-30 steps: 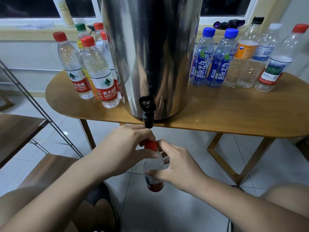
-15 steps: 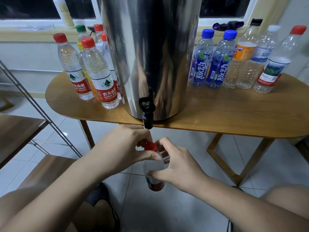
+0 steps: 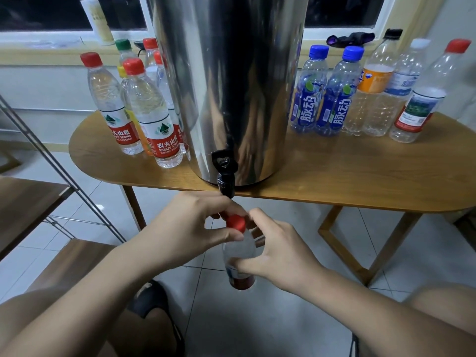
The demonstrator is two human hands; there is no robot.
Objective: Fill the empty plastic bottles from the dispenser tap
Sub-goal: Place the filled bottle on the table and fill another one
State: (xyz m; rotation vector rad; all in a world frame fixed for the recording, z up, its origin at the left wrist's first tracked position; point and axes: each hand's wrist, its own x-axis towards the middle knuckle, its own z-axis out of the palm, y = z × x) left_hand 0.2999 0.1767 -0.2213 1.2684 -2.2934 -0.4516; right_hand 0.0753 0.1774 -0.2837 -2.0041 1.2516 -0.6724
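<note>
1 clear bottle (image 3: 239,251), red cap (image 3: 235,223) on, red label, below tap (image 3: 226,188).

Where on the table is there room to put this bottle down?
The table is bare at its front right, between the dispenser, the blue-capped bottles behind and the front edge. Left of the dispenser, red-capped bottles crowd it.

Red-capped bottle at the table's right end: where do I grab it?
Wrap the labelled mid-body of the red-capped bottle from its right: it stands last in the row, free on that side, the white-capped bottle close on its left.
</note>
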